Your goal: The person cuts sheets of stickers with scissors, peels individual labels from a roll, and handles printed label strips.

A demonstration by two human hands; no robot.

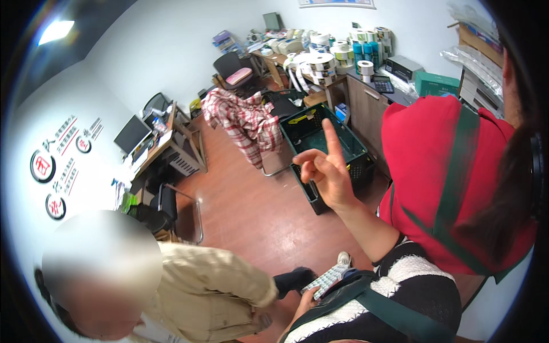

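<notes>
My right hand (331, 174) is raised in mid-air with the index finger stretched out and the other fingers curled; I see nothing held in it. Behind it, lower down, stand dark green plastic crates (294, 128) on the floor. Close to my body, my left hand (307, 298) grips a pale sheet (330, 279) printed with rows of small green marks, perhaps labels. Part of that hand is hidden by my dark green apron strap (394, 314) and clothing.
A person in a beige jacket (211, 291) stands at the left; another in red with green straps (420, 166) is close on the right. A plaid shirt (246, 120) drapes a chair. Label rolls (322, 64) crowd the far desk. A monitor (133, 135) stands on the left desk.
</notes>
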